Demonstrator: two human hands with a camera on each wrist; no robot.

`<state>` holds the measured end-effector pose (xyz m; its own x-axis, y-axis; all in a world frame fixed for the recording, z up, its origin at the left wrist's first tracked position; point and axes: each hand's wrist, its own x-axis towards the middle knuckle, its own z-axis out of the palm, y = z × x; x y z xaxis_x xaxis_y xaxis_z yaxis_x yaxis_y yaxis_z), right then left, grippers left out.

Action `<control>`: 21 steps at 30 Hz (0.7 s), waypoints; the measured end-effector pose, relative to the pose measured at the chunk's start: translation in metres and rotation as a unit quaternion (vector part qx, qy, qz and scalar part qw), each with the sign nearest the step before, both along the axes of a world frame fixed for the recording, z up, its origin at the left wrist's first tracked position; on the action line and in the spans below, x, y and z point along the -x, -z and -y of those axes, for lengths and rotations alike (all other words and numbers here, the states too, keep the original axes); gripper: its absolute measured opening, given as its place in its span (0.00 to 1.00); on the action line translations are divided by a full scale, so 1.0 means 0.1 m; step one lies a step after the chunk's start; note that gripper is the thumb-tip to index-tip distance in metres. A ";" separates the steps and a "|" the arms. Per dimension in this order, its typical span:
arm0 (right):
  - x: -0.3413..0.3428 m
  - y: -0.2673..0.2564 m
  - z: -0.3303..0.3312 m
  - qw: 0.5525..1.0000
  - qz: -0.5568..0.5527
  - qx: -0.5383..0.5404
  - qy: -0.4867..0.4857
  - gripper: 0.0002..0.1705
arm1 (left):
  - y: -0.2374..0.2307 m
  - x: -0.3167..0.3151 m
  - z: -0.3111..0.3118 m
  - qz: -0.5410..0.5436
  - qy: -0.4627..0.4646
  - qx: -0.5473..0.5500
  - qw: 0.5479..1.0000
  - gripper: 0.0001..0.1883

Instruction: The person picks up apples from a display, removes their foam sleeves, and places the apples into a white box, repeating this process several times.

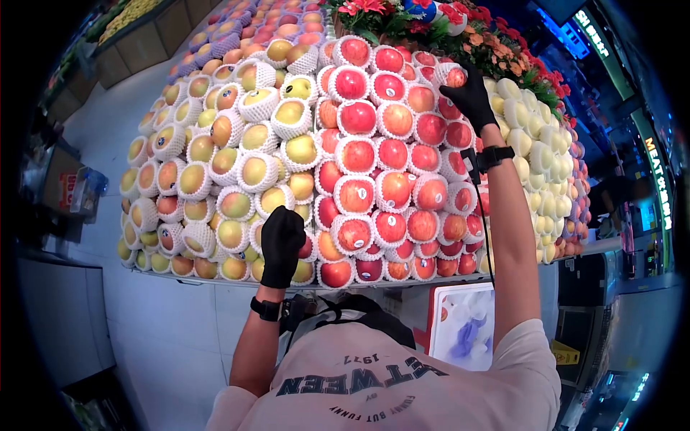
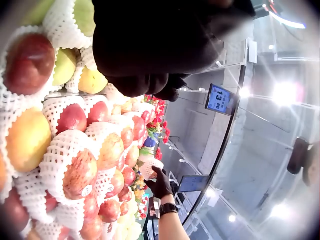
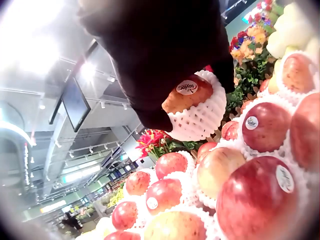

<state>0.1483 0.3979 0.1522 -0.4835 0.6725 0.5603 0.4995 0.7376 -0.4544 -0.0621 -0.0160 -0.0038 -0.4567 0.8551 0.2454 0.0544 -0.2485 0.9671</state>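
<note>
At the far right of the apple rows in the head view, my black-gloved right hand (image 1: 471, 100) grips a red apple (image 1: 456, 77) in a white foam net. The right wrist view shows that apple (image 3: 197, 95) with a round "taylor" sticker, its foam net (image 3: 200, 119) below and the dark glove covering its upper left. My left hand (image 1: 283, 241), also gloved in black, is curled over the near edge of the display, with nothing visible in it. It is beside yellow-green apples and red apples (image 1: 354, 235). In the left wrist view the left glove (image 2: 155, 42) looms dark and close.
Yellow-green apples (image 1: 254, 171) in nets fill the left of the display. Pale netted fruit (image 1: 540, 158) lies on the right. Artificial flowers (image 1: 480, 44) border the back. A white box lid (image 1: 463, 323) lies below the front edge. Screens (image 2: 220, 99) hang overhead.
</note>
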 end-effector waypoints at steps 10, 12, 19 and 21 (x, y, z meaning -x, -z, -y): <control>-0.68 0.34 1.76 0.998 0.026 0.054 0.017 0.43 | -0.39 -0.11 -0.18 0.292 0.132 0.061 0.945 0.08; -0.71 0.39 2.07 0.995 0.008 0.097 0.012 0.43 | -0.28 -0.13 -0.23 0.305 0.173 0.056 0.935 0.13; -0.35 0.47 3.01 0.990 0.034 0.135 -0.014 0.45 | -0.56 -0.45 -0.33 0.324 0.315 0.096 0.887 0.21; -0.19 0.54 3.16 0.990 0.024 0.135 -0.030 0.46 | -0.52 -0.58 -0.35 0.351 0.341 0.087 0.868 0.26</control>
<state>0.1675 0.0820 0.0981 -0.5482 0.7640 0.3402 0.4847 0.6217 -0.6152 -0.0045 0.0190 0.0478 0.1843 0.9817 -0.0483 -0.6656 0.1608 0.7288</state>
